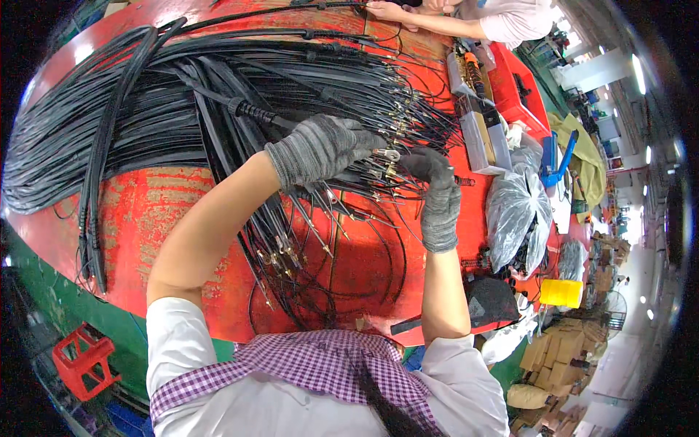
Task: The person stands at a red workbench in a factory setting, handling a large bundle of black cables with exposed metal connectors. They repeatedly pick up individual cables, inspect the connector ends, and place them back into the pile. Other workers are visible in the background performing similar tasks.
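Note:
Both my hands wear grey knit gloves and meet over the far middle of the red table. My left hand (320, 149) is closed in a pinch on a black cable, whose silver metal end (388, 154) sticks out past the fingertips. Just right of that end, my right hand (440, 200) has its darkened fingers bent together; what they pinch is hidden. Beneath and beyond the hands lies a large bundle of black cables (153, 102), its many thin metal-tipped ends (400, 109) fanned out to the right. More loose ends (280, 255) hang toward me.
Grey parts bins (484, 138) and a red crate (513, 91) stand at the right, beside a clear plastic bag (518, 211). A yellow roll (561, 293) sits farther right. Across the table, a co-worker's hand (386, 11) touches a cable. A red stool (85, 362) stands on the green floor.

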Demonstrator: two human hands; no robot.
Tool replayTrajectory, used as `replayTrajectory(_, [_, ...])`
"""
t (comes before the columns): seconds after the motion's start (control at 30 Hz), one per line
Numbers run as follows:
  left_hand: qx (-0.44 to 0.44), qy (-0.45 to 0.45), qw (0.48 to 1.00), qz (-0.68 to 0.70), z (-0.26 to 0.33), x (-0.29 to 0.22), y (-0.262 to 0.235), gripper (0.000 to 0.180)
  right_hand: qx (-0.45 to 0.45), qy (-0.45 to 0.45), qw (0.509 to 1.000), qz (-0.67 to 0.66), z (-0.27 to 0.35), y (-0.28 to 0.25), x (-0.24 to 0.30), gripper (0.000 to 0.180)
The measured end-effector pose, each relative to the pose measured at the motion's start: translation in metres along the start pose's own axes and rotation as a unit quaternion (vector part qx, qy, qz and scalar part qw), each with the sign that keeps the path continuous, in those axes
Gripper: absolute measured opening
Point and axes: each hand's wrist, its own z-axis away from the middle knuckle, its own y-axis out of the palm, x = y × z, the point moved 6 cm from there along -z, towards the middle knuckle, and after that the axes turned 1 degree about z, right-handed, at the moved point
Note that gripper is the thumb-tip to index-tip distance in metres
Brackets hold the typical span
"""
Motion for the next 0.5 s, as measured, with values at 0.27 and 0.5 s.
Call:
replayTrajectory(0.27, [-0.013, -0.023, 0.999, 0.023, 0.002, 0.002, -0.003, 0.032, 0.004, 0.02, 0.997, 0.076, 0.0, 0.001, -0.013, 0.066])
replayTrajectory(0.5, [0.02, -0.066, 0.997, 0.026, 0.001, 0.002, -0.004, 0.031, 0.047, 0.087, 0.994, 0.054, 0.001, 0.006, -0.023, 0.077])
